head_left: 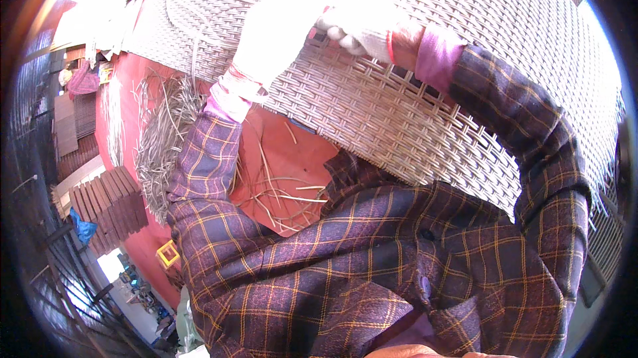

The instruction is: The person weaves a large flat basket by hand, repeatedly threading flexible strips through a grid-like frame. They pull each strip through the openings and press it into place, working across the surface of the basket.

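A large woven piece of wicker work [392,109] in pale grey-brown strips lies across the upper part of the view. My left hand [276,35], in a white glove, is over its near left part; glare washes out the fingers. Close beside it, my right hand [362,29], also gloved, rests at the weave with its fingers curled in. What those fingers hold, if anything, is hidden. A gap in the weave shows just below the hands, and another slit runs under my right wrist. Thin loose strips stand up past my left hand at the top.
A thick bundle of loose strips [163,135] hangs or lies left of my left forearm. Cut strip ends [286,192] are scattered on the red floor [266,135]. Further left are brown slatted panels [109,202], a yellow square frame [168,253] and a blue cloth or bag [82,227].
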A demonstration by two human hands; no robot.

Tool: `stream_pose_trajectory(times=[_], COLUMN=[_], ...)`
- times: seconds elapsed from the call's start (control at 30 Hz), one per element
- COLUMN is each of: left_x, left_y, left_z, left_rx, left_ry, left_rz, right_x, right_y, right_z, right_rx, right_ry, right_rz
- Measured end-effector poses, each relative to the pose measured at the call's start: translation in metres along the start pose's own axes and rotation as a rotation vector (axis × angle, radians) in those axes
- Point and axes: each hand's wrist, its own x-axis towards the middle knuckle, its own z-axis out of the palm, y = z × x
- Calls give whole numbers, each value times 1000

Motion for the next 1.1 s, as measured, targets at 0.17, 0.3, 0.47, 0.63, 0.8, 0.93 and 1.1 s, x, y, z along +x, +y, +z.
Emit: stream_pose_trajectory(times=[0.17, 0.3, 0.47, 0.63, 0.8, 0.93, 1.1], left_x=[-2, -1, 11, 13, 6, 5, 2], left_y=[-4, 4, 6, 20, 38, 34, 37], left_z=[5, 1, -13, -19, -14, -17, 2], left_rx=[-4, -309, -118, 166, 358, 315, 301], left_ry=[-22, -129, -226, -35, -213, -177, -255], left_rz=[-1, -88, 302, 166, -42, -33, -8], right_x=[5, -37, -96, -98, -66, -42, -52], right_y=[-19, -26, -31, -19, -23, -38, -45], right_z=[-3, -7, -16, -13, -20, -16, -15], right_rx=[79, -327, -465, -427, -1141, -1288, -774], right_ry=[-130, -9, 35, 114, -24, -165, -113], right_rz=[145, -99, -85, -146, -94, -18, 196])
